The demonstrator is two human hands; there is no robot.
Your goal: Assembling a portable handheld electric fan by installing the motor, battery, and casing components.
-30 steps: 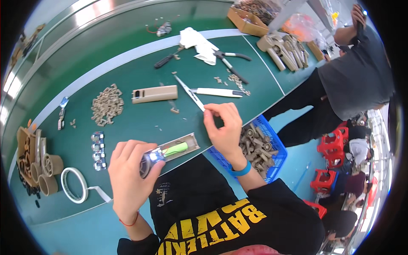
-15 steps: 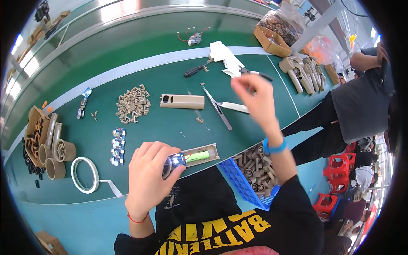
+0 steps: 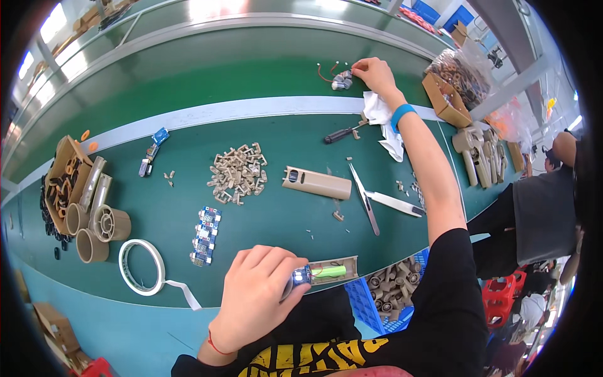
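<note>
My left hand [image 3: 256, 292] is closed round the left end of a beige half-shell housing [image 3: 352, 266] at the table's near edge. Inside the shell lie a green battery cell [image 3: 330, 271] with thin wires and a small blue circuit board [image 3: 302, 276]; my thumb and fingers partly cover the board. Far across the table, my right hand [image 3: 377, 76] pinches at a cluster of small grey motors [image 3: 342, 80] with red wires. Its fingertips meet the cluster's right side; exactly which part they grip is too small to tell.
A beige cover [image 3: 317, 183], tweezers [image 3: 365, 200], a screwdriver [image 3: 339, 135] and a heap of beige clips [image 3: 237, 173] lie mid-table. Blue circuit boards [image 3: 206, 235], a tape roll [image 3: 142, 267] and a parts box [image 3: 63, 188] are at left. A blue crate [image 3: 364, 308] stands below the edge.
My right hand has reached forward from above the tweezers to the motor cluster and closed its fingertips there. The left hand still holds the housing. The whole view has shifted.
</note>
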